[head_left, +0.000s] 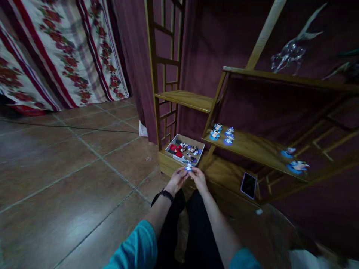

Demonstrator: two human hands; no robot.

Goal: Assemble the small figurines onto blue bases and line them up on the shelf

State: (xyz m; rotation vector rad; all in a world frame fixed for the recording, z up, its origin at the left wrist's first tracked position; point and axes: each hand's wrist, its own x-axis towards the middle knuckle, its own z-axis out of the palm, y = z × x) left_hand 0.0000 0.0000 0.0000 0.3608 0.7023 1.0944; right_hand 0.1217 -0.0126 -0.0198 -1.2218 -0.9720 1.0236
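A small white and purple-blue figurine (189,166) is pinched between the fingertips of both my hands. My left hand (177,178) grips it from the left, and my right hand (198,178) from the right. Just beyond them, a shallow open box (202,146) holds several figurines, including red ones (176,150). On the wooden shelf to the right stand blue-based figurines (214,134) and purple-based figurines (229,139). Farther right along that shelf are more blue-based figurines (297,167).
A phone or tablet (248,185) lies on the lower shelf at right. A clear glass animal ornament (290,54) stands on the upper shelf (280,76). Lattice posts (153,74) rise at the unit's left. A thin cable (106,129) crosses the tiled floor (84,179) towards a curtain.
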